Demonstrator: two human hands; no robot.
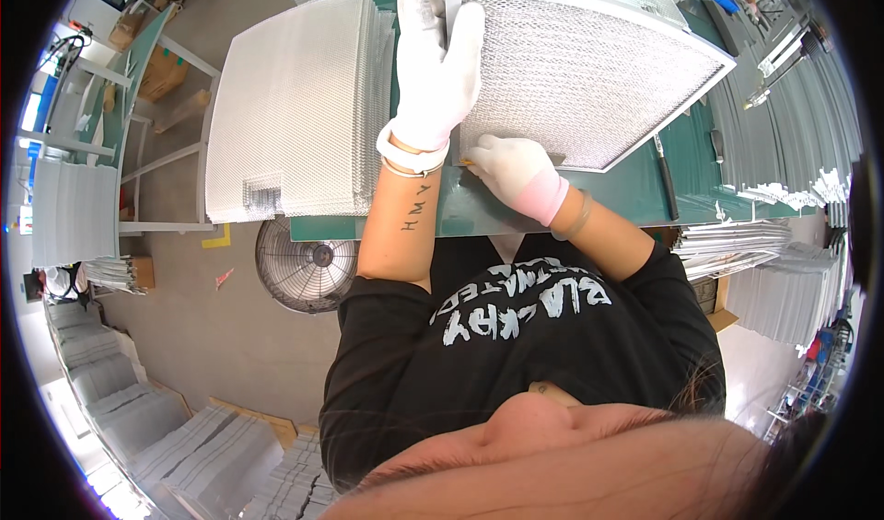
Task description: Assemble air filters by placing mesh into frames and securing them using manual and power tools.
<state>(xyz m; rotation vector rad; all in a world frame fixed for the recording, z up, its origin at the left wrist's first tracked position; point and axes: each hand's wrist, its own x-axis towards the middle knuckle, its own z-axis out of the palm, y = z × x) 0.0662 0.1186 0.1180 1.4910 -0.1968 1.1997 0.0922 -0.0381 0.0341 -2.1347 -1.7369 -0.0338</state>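
Green worktop (479, 209) in a busy workshop, framed mesh filter panel (589, 78) lying on it. Left hand (435, 69) clamps the panel's left frame edge; right hand (516, 172) pinches its near corner, so framing looks mid-way. Stack of bare mesh sheets (299, 105) waits just left; cardboard box (161, 73) sits beyond.

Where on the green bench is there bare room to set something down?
Bare green bench shows along the near edge, between the right hand and a dark tool. The framed mesh filter under the left hand fills the middle; the mesh sheet stack fills the left end.
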